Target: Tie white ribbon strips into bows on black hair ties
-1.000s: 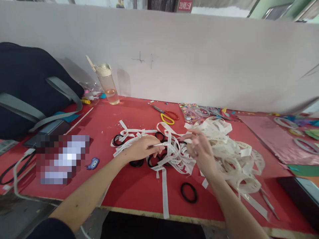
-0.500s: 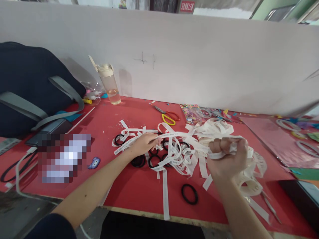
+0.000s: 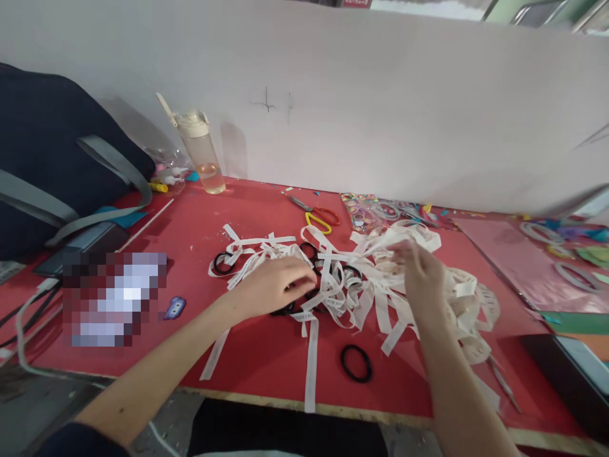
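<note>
My left hand (image 3: 280,282) hovers over the left part of a pile of white printed ribbons (image 3: 333,301), its fingers curved and a gap showing between fingers and thumb. No ribbon shows in that hand. Black hair ties lie among the strips, one hair tie (image 3: 311,295) close to the left fingertips. At the pile's right side, my right hand (image 3: 421,273) is blurred by motion; its fingers are closed with a white ribbon (image 3: 415,251) running along them. Nearer the table edge lies a single black hair tie (image 3: 356,364).
Scissors (image 3: 314,212) with red and yellow handles lie behind the pile. A bottle (image 3: 202,155) stands at the back left beside a dark bag (image 3: 61,146). A purple clip (image 3: 176,308) sits left of the ribbons, and a dark box (image 3: 566,374) lies at right.
My left hand has released the ribbon end it pinched and shifted slightly down over the pile. My right hand has moved up and back toward the ribbon heap. The view has tilted slightly downward.
</note>
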Tool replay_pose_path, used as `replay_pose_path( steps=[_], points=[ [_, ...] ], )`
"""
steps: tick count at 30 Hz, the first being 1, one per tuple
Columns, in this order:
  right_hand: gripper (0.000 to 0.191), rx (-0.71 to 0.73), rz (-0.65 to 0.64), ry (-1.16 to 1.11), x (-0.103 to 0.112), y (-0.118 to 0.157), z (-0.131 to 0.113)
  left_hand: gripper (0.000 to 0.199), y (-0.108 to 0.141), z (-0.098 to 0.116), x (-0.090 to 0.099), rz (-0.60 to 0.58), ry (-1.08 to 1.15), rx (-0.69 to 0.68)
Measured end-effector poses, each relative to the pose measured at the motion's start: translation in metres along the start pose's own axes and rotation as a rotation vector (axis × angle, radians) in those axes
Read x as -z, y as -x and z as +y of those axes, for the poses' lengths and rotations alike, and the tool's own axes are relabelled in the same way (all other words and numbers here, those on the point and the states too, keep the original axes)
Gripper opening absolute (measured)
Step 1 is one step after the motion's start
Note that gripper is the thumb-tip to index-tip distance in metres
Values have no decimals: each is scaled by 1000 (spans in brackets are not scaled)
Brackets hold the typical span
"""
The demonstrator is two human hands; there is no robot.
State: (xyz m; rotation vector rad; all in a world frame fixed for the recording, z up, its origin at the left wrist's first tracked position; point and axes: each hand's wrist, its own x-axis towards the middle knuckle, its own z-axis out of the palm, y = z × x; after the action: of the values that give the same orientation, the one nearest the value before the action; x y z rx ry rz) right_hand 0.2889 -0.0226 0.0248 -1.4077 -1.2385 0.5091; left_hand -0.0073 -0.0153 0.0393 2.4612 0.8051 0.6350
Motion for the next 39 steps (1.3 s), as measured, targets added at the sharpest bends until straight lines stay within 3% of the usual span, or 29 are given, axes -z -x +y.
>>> replay_pose_path(
  steps=[3, 6, 8, 9, 11, 13, 17, 21, 27, 32, 35, 39],
  points=[
    [30, 159, -91, 551, -1, -2, 2, 21, 12, 14, -13, -164, -42, -223],
    [25, 375, -186, 675, -2, 3, -7, 18, 16, 19, -34, -269, -125, -456],
    [27, 547, -380, 657, 3, 10, -17, 16, 15, 16, -43, -293, -199, -486],
    [30, 594, -544, 647, 6, 16, -22, 14, 13, 13, -46, -290, -224, -484],
    [35, 587, -819, 654, 14, 27, -30, 14, 10, 4, -49, -252, -292, -456],
    [39, 539, -928, 668, 21, 39, -31, 16, 7, -6, -49, -188, -344, -414],
    [38, 511, -941, 652, 25, 49, -17, 17, 4, -17, -47, -108, -393, -328],
    [25, 473, -958, 626, 24, 45, -5, 20, 8, -10, -43, -72, -305, -277],
    [16, 415, -910, 593, 12, 48, -21, 20, 7, 4, -39, -99, 13, -162],
    [12, 307, -771, 158, -11, 58, -56, 43, -12, 13, -39, -16, 304, -126],
    [8, 204, -772, -201, -24, 56, -73, 22, -23, 18, -38, -107, 473, -134],
    [4, 140, -458, -509, -33, 48, -99, 28, -26, 16, -38, -116, 497, -79]
  ],
)
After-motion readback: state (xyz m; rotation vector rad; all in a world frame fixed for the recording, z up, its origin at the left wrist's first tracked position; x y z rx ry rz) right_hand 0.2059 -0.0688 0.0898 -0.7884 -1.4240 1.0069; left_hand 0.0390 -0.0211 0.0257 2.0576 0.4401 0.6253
